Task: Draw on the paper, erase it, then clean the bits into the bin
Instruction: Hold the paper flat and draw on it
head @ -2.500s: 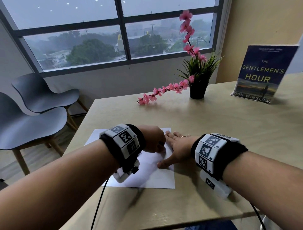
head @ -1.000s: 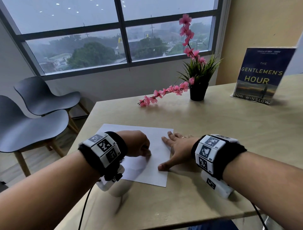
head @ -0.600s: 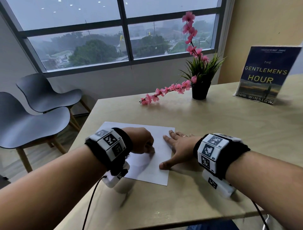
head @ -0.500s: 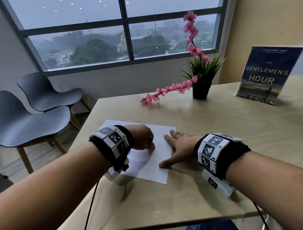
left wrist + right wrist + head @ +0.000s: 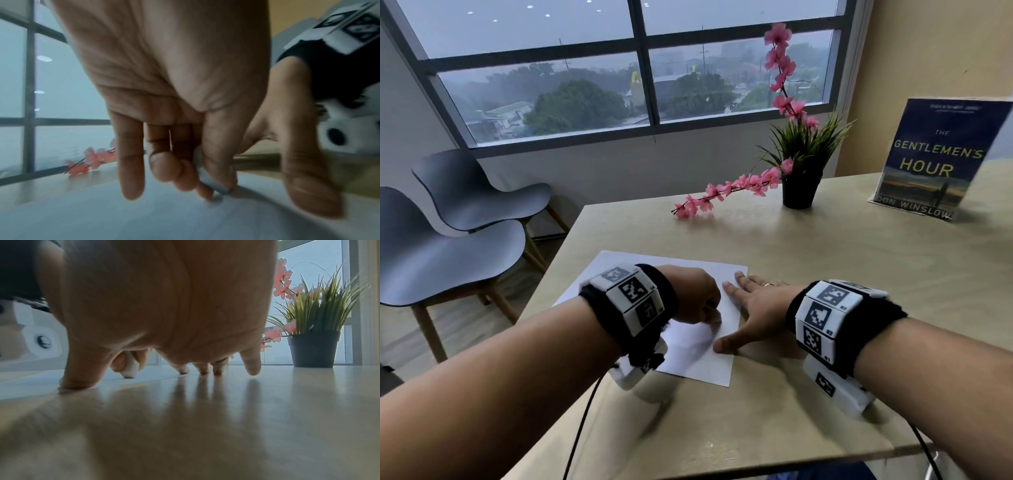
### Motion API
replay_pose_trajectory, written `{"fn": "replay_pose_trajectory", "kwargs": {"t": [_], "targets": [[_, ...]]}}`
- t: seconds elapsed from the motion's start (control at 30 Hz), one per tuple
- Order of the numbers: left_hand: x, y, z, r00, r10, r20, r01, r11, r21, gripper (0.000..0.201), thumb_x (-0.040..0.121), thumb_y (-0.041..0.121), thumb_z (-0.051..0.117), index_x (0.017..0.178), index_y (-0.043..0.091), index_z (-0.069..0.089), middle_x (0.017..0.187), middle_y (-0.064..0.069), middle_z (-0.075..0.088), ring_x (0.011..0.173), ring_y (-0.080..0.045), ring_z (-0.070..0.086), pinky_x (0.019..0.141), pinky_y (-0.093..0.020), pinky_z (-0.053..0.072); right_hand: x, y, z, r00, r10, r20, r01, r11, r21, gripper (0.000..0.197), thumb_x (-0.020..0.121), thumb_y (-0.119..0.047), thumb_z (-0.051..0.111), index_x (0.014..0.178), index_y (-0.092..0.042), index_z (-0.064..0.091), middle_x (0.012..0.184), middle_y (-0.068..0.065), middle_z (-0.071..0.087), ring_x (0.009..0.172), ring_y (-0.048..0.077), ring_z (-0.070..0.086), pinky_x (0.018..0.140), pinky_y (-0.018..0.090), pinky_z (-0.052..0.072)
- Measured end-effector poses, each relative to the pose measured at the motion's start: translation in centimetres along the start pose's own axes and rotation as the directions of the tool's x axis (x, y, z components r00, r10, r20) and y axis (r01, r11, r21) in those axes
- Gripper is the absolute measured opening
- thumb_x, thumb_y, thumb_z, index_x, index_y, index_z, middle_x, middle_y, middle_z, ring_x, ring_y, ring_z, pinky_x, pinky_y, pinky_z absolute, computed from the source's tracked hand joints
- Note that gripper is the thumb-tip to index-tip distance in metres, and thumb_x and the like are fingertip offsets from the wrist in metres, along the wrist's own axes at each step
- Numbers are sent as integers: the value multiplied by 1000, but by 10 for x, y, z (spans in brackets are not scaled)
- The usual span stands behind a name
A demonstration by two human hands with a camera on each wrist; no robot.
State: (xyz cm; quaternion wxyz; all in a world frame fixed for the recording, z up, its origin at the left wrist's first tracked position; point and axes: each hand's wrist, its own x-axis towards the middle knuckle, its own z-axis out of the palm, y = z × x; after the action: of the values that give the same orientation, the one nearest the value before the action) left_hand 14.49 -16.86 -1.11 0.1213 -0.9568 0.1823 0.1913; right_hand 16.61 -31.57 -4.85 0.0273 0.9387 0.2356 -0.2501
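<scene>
A white sheet of paper lies on the wooden table, near its left edge. My left hand hovers over the sheet's right part and pinches a small white eraser between thumb and fingers. The eraser's tip touches the paper. My right hand lies flat with spread fingers. Its thumb and fingertips press on the sheet's right edge, and the rest of the hand rests on the table. No pencil marks, bits or bin show in any view.
A black pot with green grass and pink blossom sprigs stands at the back of the table. A blue book stands upright at the far right. Two grey chairs are to the left of the table. The table's near edge is close to me.
My left hand with the eraser has slid left across the sheet and back a little toward the right hand. The sheet lies more slanted. The right hand has stayed on its edge.
</scene>
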Motion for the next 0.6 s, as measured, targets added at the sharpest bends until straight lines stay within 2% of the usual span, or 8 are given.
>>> {"fn": "replay_pose_trajectory", "kwargs": {"t": [0.07,0.13,0.3,0.43,0.6], "targets": [[2,-3,-4,999,-40,-24,39,999,-7,37,97,44,44,112,17,64,110,-1,63,88,-19,51,73,-27,37,0,-1,0,1000,4,6,-4,1000,-6,121,66,-86,51,153,-31,-13,161,-4,-20,150,16,-12,121,48,0],[2,-6,-6,997,-57,-50,56,998,-10,36,98,41,44,112,15,64,105,-1,62,92,-20,53,72,-26,36,0,-1,-1,1000,10,11,-10,1000,-7,122,66,-86,51,153,-31,-14,161,-4,-21,150,16,-13,120,49,0],[-4,-4,4,1000,0,14,0,1000,-19,33,96,45,46,107,21,65,101,2,63,82,-17,52,72,-29,42,-1,-1,-2,1000,2,15,-2,1000,-9,121,67,-86,51,153,-30,-14,161,-2,-21,150,17,-13,121,48,0],[-5,-17,3,997,-78,-23,76,995,-70,31,95,46,47,100,21,65,91,4,58,81,-19,52,75,-30,46,-2,-1,-2,1000,7,21,-7,1000,-6,122,67,-86,51,153,-30,-14,161,-2,-21,150,17,-13,121,48,2],[-10,-10,8,999,-16,33,17,1000,-26,29,96,43,46,102,21,64,93,2,59,80,-19,52,72,-29,42,-2,-1,-3,1000,6,29,-5,1000,-7,122,67,-86,51,153,-29,-15,161,-2,-22,149,18,-14,121,49,1]]}}
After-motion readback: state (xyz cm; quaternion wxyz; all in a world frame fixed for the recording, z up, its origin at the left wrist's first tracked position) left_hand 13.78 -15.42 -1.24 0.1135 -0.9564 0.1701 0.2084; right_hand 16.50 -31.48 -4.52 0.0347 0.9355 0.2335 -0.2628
